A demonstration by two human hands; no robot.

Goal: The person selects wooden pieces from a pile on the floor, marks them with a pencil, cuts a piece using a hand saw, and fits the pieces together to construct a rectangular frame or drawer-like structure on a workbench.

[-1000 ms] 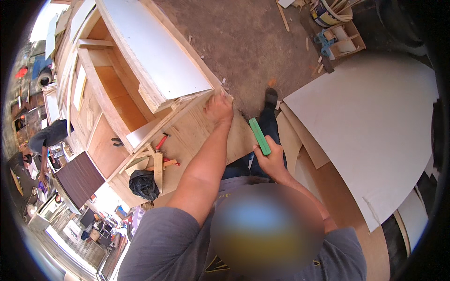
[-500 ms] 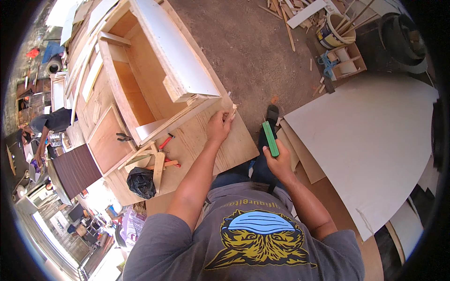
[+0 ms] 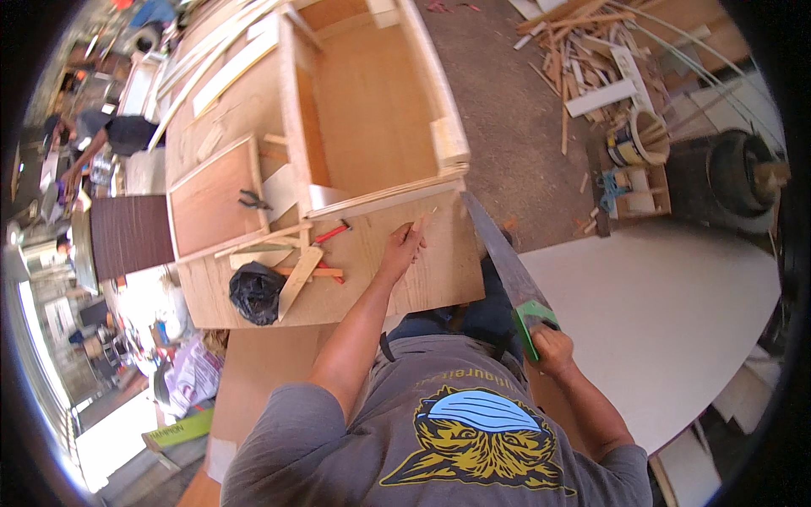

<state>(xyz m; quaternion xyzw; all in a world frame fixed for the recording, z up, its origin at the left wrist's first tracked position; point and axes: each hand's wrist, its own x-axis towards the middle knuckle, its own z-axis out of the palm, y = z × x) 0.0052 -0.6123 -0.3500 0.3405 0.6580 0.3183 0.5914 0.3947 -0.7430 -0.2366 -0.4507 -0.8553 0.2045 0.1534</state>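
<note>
In my right hand is a handsaw, my fingers wrapped round its green handle. Its blade slants up and left, and the tip comes near the front right corner of an open wooden cabinet box. My left hand is over the plywood tabletop, just in front of the box. Its fingers are pinched on what looks like a small wood sliver. The box lies with its open side up.
Left of my left hand lie a red-handled hammer, pliers, wood offcuts and a black plastic bag. A large white panel is at right. Beyond it stand a bucket and scrap wood. Another person is far left.
The saw has swung from nearly edge-on to showing its blade, and my right hand has moved right and nearer me. My left hand has come away from the box's corner. The view has turned.
</note>
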